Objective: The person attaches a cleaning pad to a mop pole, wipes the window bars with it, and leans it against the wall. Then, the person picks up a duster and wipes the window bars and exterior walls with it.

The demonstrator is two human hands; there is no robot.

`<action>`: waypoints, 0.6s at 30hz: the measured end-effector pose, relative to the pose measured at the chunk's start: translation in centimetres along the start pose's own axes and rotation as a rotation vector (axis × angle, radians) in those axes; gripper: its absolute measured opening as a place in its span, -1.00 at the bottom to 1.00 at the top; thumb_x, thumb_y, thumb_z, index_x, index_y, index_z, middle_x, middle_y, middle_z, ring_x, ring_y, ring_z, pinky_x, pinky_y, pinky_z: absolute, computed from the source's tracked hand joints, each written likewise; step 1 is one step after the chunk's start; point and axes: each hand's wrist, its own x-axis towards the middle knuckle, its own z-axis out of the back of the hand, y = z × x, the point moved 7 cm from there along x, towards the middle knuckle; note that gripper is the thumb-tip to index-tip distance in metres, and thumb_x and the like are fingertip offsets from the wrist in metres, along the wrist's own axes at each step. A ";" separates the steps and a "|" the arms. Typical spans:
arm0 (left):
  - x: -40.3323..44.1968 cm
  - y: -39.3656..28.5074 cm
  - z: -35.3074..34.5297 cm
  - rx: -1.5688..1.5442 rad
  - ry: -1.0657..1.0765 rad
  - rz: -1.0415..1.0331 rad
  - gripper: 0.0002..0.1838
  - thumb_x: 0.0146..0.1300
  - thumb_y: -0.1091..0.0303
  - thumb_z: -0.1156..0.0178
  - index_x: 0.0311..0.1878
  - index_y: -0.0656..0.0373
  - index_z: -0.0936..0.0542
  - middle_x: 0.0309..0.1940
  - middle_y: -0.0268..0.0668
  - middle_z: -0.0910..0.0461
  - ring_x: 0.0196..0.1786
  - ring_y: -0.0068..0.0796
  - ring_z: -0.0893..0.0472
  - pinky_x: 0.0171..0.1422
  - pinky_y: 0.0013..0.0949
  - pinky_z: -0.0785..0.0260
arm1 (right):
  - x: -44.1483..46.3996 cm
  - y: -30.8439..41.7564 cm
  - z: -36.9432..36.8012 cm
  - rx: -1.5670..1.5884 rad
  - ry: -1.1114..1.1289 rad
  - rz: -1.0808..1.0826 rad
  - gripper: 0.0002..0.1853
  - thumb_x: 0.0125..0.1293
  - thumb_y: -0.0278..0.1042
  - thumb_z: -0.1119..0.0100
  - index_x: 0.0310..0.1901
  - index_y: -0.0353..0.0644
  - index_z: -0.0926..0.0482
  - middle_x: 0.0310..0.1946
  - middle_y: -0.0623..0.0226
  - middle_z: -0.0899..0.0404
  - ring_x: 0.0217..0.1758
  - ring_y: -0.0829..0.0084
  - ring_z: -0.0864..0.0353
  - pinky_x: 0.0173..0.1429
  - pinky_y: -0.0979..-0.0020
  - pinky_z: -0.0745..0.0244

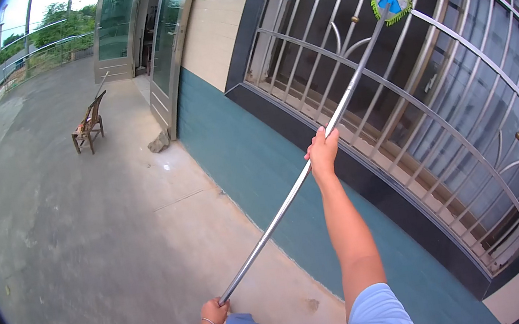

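Left hand (214,313) and right hand (323,154) close round the pole (264,239), its mop head (391,5) raised at the window bars (434,23), apparently mid-wipe; shifting it along would call for steady two-handed guidance.

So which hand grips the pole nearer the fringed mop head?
The right hand, partway up the pole; the left hand, with a bracelet at its wrist, holds the lower end.
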 end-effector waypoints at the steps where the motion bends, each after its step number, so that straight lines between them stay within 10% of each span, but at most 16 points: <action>1: 1.4 0.6 0.6 0.005 -0.016 -0.007 -0.65 0.10 0.08 -0.15 -0.48 0.23 -0.56 -0.54 0.07 -0.52 -0.37 0.10 -0.53 -0.25 -0.07 -0.39 | 0.6 -0.6 -1.6 0.004 0.004 -0.001 -0.74 0.39 -0.25 0.19 -0.01 -0.20 -0.19 -0.57 0.37 -0.26 -0.75 0.61 -0.25 -0.76 0.53 -0.24; 18: 24.0 9.8 20.8 0.184 -0.202 0.181 -0.68 0.07 0.12 -0.14 -0.51 0.23 -0.55 -0.55 0.06 -0.53 -0.37 0.14 -0.53 -0.25 -0.03 -0.38 | 7.4 -11.6 -35.7 0.285 0.204 -0.077 -0.70 0.40 -0.25 0.19 0.06 -0.19 -0.14 -0.60 0.38 -0.25 -0.78 0.60 -0.24 -0.76 0.51 -0.27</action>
